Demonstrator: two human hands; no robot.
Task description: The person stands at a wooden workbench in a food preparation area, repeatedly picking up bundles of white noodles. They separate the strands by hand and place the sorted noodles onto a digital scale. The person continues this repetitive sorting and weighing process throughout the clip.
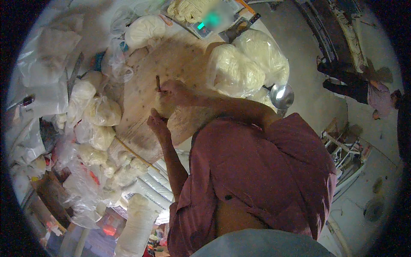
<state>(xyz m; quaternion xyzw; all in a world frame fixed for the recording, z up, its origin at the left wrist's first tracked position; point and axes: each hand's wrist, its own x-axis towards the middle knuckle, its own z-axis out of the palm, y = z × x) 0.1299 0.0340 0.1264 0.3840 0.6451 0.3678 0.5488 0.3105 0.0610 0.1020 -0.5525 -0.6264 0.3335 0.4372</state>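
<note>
My right hand [176, 93] is over the wooden board and closed around a pale bundle [164, 104], perhaps noodles or dough. A short dark stick-like thing [157, 83] stands out past its fingers; whether the hand grips it is unclear. My left hand [158, 122] is at the near end of the same bundle, thumb and fingers against it. Dim light and blur hide the fingertips. Pale dust and dark spots mark the wooden board [144, 70] around both hands.
Large clear bags of pale noodles [237, 70] lie to the right, beside a shiny metal bowl [282, 96]. Smaller filled bags [102, 110] line the left edge, near a thin wooden stick [135, 152]. Loose noodles [186, 11] lie at the far end. Another person [362, 91] is at the far right.
</note>
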